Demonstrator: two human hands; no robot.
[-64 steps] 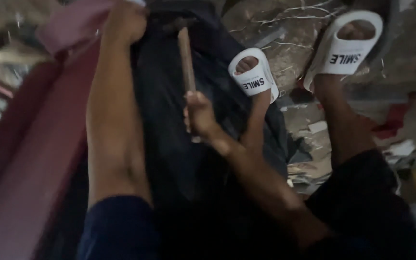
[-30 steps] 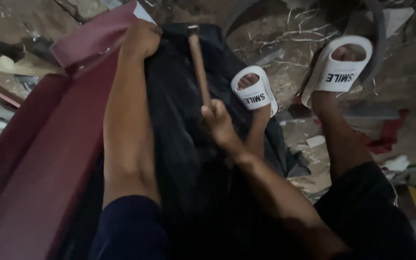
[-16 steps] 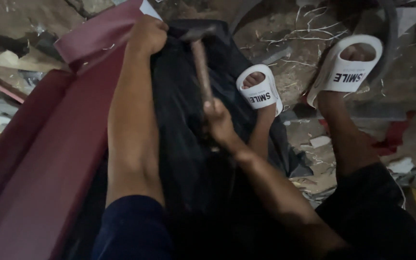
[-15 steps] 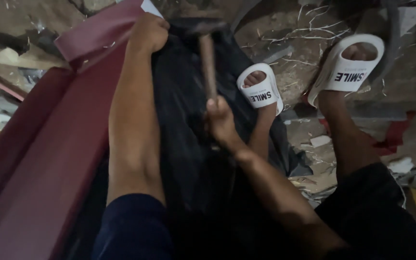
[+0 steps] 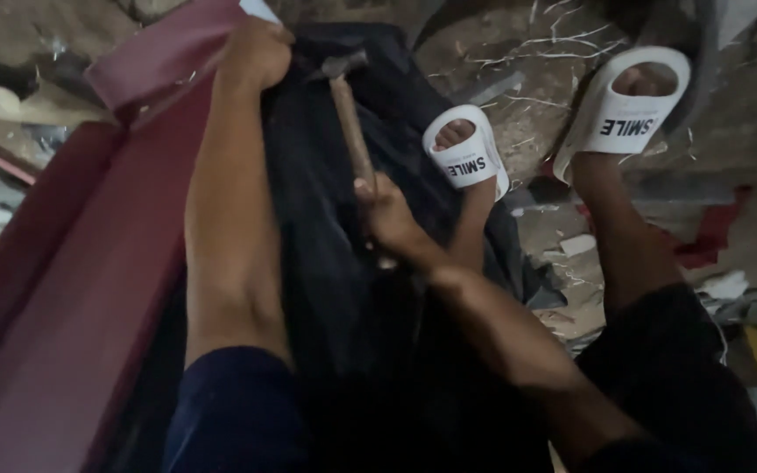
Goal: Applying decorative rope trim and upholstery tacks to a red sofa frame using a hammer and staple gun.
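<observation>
Wooden hammer (image 5: pixel 350 123) in right hand (image 5: pixel 387 215), left hand (image 5: pixel 256 54) beside head

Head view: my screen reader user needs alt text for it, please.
The right hand holds a wooden-handled hammer over black fabric, while the left hand presses the fabric's far edge beside a maroon panel. Two feet in white slides rest on littered ground.

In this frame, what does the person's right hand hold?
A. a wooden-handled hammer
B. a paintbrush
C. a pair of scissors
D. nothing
A: the right hand is closed around the lower end of a hammer with a wooden handle, its metal head up over the black cloth, near the left hand that grips the maroon fabric.
</observation>
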